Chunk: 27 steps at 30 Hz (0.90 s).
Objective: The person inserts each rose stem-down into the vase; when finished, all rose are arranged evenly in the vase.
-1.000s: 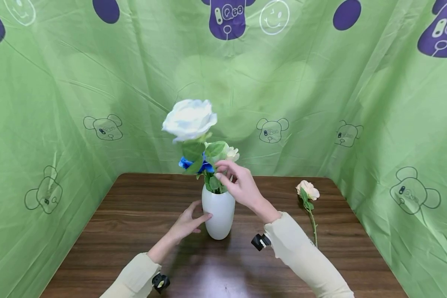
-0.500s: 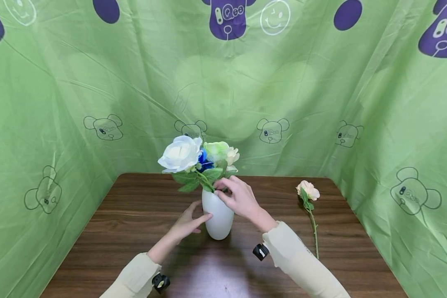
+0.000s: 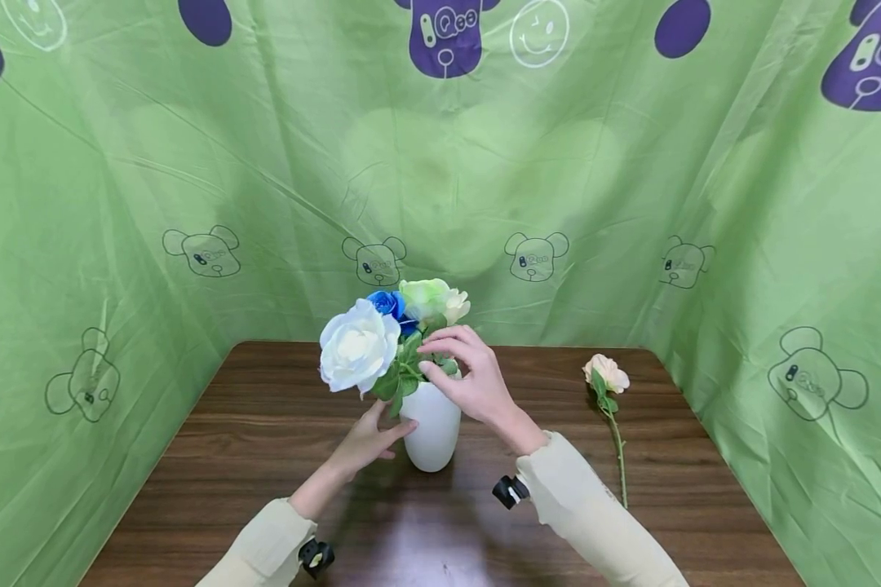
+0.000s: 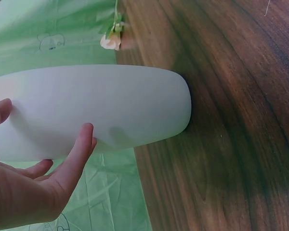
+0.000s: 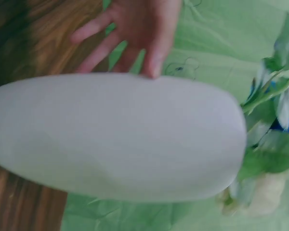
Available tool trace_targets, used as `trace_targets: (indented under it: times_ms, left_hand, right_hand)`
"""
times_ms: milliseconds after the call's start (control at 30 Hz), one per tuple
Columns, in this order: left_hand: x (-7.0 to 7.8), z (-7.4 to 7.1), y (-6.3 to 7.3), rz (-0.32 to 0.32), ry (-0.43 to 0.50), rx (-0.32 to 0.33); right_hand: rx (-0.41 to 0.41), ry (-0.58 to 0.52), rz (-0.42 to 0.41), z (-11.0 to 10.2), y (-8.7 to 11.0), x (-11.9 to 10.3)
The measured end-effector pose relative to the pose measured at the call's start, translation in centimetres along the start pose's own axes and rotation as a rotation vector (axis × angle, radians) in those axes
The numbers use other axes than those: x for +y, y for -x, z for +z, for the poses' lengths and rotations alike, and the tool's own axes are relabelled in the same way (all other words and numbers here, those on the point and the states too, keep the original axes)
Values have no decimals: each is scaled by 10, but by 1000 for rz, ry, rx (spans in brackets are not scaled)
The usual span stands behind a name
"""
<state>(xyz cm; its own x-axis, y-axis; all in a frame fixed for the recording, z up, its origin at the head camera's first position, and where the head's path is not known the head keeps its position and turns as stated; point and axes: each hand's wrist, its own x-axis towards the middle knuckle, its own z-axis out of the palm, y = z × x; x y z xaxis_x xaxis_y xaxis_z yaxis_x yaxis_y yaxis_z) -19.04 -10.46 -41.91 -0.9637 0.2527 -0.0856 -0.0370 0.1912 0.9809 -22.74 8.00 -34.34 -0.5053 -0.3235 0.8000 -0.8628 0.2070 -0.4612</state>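
A white vase (image 3: 435, 432) stands upright on the table, holding several artificial flowers. A large white rose (image 3: 358, 346) leans out over its left side. Behind it show a blue flower (image 3: 387, 304), a pale green one (image 3: 423, 298) and a cream one (image 3: 457, 306). My left hand (image 3: 363, 444) holds the vase from the left, thumb at the front; some fingers are hidden behind it. Beside the leaves (image 3: 404, 377) above the rim, my right hand (image 3: 475, 379) has its fingers loosely bent and apart from the thumb, with no stem visible between them.
A pale pink rose (image 3: 606, 373) with a long stem lies on the right of the brown wooden table (image 3: 279, 408). Green printed cloth (image 3: 602, 163) hangs behind the table and at both sides.
The white rose has come down into the vase, then tipped forward and left. My right hand lowered with it, then let go and rose slightly. The left hand stays at the vase.
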Motion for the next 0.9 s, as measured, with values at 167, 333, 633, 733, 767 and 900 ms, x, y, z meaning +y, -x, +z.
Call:
trace_targets:
  times_ms: [167,333,633,733,767,900]
  left_hand:
    - [0,0,-1,1,9,-3]
    - [-1,0,-1,-10,2,3]
    - [-29,-1,-16,-27,6,18]
    - [-31,-1,-18,-38,-18,32]
    - [-31,-1,-17,-37,-21,34]
    - [-22,-1,-13,-30,-12,21]
  right_hand:
    - [-101,17,-82,7,-12,-6]
    - [-164,127,-144,13,-13,0]
    - [-135,165,-116,14,-7,6]
    - [-120,176,-86,15,-3,9]
    - [-116,182,-72,15,-2,10]
    - [-102,198,-22,16,3,15]
